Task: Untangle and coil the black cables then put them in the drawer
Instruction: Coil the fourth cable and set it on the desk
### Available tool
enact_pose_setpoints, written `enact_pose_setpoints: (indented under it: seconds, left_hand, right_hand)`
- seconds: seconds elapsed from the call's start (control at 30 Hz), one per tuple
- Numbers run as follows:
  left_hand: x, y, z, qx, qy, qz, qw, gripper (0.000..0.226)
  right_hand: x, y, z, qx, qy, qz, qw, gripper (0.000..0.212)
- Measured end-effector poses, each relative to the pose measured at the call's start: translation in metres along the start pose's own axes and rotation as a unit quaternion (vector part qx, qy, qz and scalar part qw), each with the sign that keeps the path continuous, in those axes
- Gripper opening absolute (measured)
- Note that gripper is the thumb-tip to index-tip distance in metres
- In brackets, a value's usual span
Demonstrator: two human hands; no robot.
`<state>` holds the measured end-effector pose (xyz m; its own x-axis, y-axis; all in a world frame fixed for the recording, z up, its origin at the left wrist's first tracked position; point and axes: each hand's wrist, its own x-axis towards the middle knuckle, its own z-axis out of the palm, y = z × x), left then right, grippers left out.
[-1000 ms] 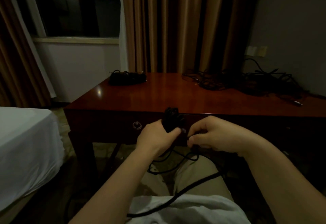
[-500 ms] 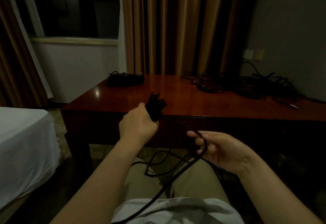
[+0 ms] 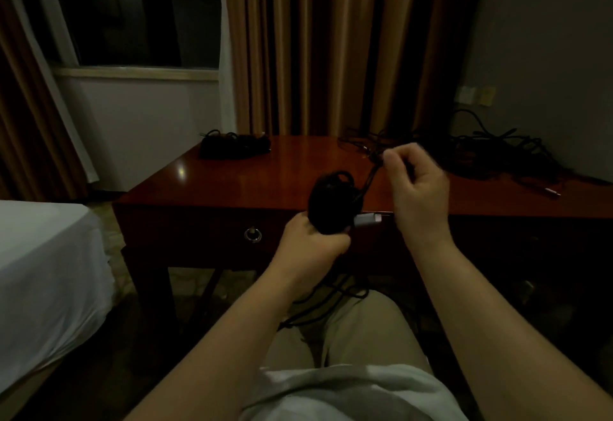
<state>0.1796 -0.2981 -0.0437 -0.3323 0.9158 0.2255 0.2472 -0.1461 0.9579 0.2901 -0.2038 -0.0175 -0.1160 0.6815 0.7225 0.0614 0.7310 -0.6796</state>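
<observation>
Right hand (image 3: 418,188) risen pinching cable strand (image 3: 369,179), left hand (image 3: 313,241) gripping coil (image 3: 331,203), no readable writing

a dim bedroom, likely a hotel room: a reddish wooden desk (image 3: 265,181) with a ring-pull drawer (image 3: 252,234), a white-sheeted bed (image 3: 43,271) left of the desk, tan floor-length curtains (image 3: 331,45) and a dark window (image 3: 132,12) behind the desk.
</observation>
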Motion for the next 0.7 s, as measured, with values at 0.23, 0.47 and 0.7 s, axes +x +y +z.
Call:
enact_pose_setpoints:
  seconds: [0.23, 0.47, 0.7]
  left_hand:
    - [0.006, 0.015, -0.016, -0.069, 0.105, -0.017, 0.992, 0.019]
    - [-0.002, 0.009, -0.009, -0.141, 0.069, -0.072, 0.985, 0.015]
    - [-0.009, -0.002, 0.001, -0.195, -0.006, -0.09, 0.977, 0.037]
  right_hand:
    - [-0.054, 0.032, 0.014, 0.303, -0.166, 0.454, 0.821, 0.042]
    - [-0.044, 0.028, 0.015, 0.061, -0.171, 0.298, 0.937, 0.039]
    - [-0.032, 0.003, 0.016, 0.03, -0.039, 0.214, 0.976, 0.041]
